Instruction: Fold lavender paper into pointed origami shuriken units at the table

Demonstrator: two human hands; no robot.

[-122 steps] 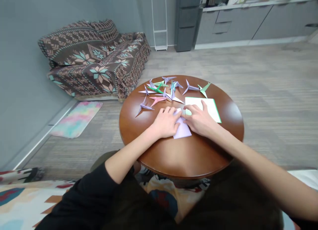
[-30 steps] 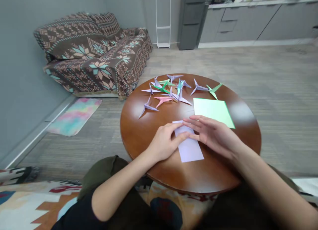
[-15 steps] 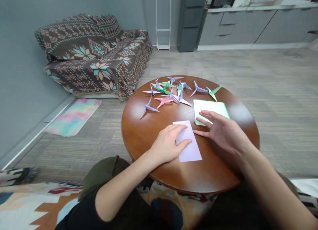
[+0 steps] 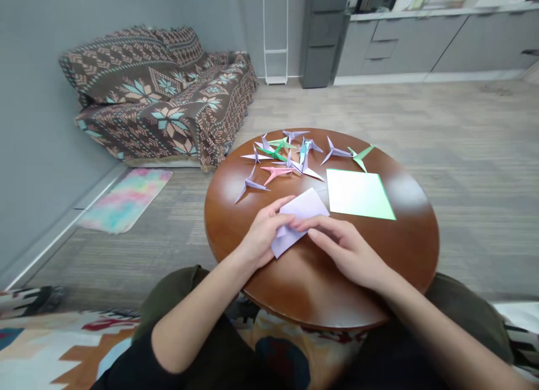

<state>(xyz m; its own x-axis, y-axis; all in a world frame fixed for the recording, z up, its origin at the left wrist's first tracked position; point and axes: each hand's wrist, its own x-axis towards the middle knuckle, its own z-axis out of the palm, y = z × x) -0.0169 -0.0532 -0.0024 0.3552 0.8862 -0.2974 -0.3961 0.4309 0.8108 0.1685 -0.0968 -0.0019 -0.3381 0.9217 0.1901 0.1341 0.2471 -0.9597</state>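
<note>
A folded sheet of light purple paper [image 4: 309, 203] is held at an angle above the near middle of the round brown table [image 4: 236, 238]. My left hand [image 4: 261, 232] grips its left side, with the thumb on top and the fingers at the far edge and beneath. From the right, my right hand [image 4: 351, 248] reaches in with its index finger and thumb closed at the paper's near right edge. The fingers hide part of the fold. A stack of square paper [image 4: 357, 193], white on top with green edges, lies just beyond my right hand.
Several folded paper birds in purple, green and pink, among them a pink one [image 4: 280, 172] and a green one [image 4: 361, 156], cover the table's far side. Past the table are a sofa [image 4: 168, 98] under a patterned cover, a pastel mat [image 4: 126, 199] and grey cabinets [image 4: 404, 47].
The purple paper has been picked up and turned, its top now tilting right. My left hand has closed on it. My right hand has come left from beside the paper stack to the purple paper.
</note>
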